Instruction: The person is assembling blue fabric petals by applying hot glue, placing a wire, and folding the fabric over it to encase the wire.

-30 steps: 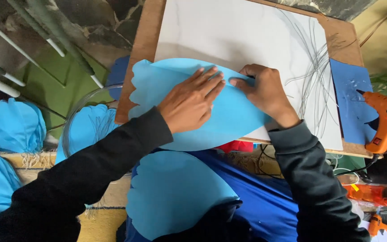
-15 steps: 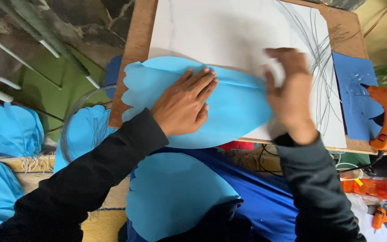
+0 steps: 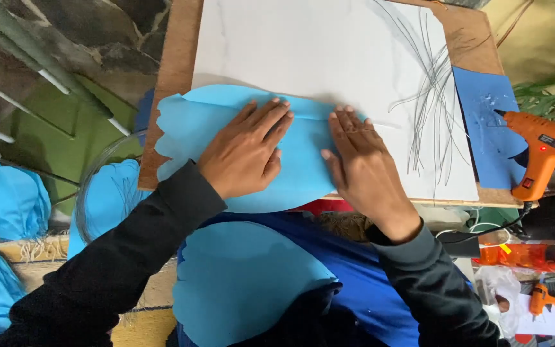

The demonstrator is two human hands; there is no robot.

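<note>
I see the right hand (image 3: 364, 170) come down flat now, where half a second ago it was lifted and blurred over the right end of the light blue foam petal (image 3: 191, 132). The left hand (image 3: 245, 151) stays spread beside it, mid-frame. Both palms press the sheet onto the white board (image 3: 316, 45); fingers open, neither grip closed on anything. To me that reads as smoothing down a fold. The orange glue gun (image 3: 541, 151) rests at the right edge, untouched.

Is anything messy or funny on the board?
A little: dried glue blobs speckle the dark blue sheet, and thin wires lie scattered across the white sheet. Nothing looks broken.
</note>
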